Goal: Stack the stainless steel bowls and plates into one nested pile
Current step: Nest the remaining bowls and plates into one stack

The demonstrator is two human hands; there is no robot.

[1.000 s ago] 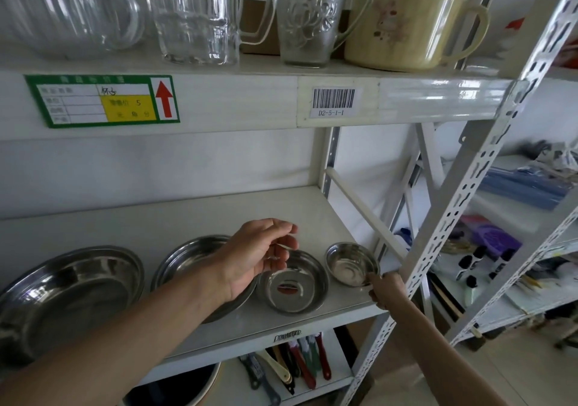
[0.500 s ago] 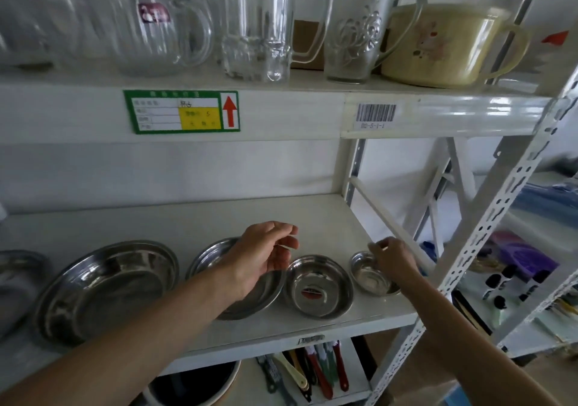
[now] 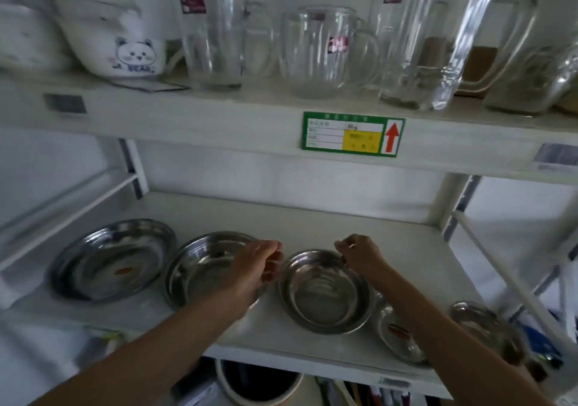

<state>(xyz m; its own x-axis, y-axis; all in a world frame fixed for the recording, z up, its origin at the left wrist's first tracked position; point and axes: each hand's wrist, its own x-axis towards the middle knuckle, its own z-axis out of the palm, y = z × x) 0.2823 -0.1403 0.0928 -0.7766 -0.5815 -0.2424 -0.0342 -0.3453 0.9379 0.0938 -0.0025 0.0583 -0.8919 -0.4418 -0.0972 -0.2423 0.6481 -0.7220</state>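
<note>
Stainless steel dishes, five, laid singly in a row by descending size along the shelf [image 3: 312,218], unstacked; left hand [image 3: 256,264] and right hand [image 3: 359,254] flank the middle dish [image 3: 325,293] rim, fingers loosely curled, apparently holding nothing, seemingly poised for lifting.

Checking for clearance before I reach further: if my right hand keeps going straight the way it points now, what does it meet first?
The right hand points toward the back of the shelf. Nothing shows in that line until the white back wall, though depth is hard to judge.
</note>
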